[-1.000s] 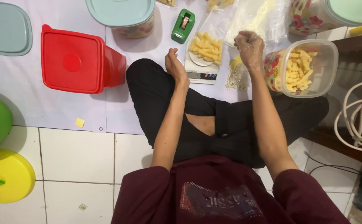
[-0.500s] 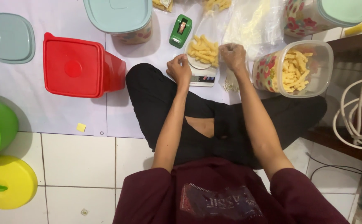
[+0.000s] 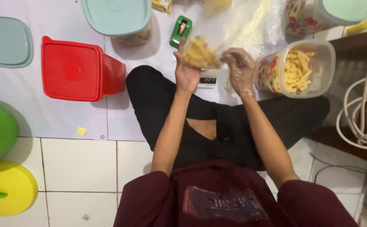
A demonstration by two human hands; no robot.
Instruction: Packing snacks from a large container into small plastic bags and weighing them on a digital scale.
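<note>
A clear plastic bag of yellow snack sticks (image 3: 200,54) is held up over the lap, the left hand (image 3: 186,71) closed around it from below. The gloved right hand (image 3: 241,69) hangs half-curled just beside it, gripping nothing visible. Just right stands an open floral tub of sticks (image 3: 297,69); a red lidded container (image 3: 76,69) sits left on the pale floor sheet (image 3: 57,115), with white floor tiles (image 3: 78,168) nearer.

place: home floor | signs: white floor tiles (image 3: 78,164), lidded food tubs (image 3: 76,69), paper sheet (image 3: 32,113)
</note>
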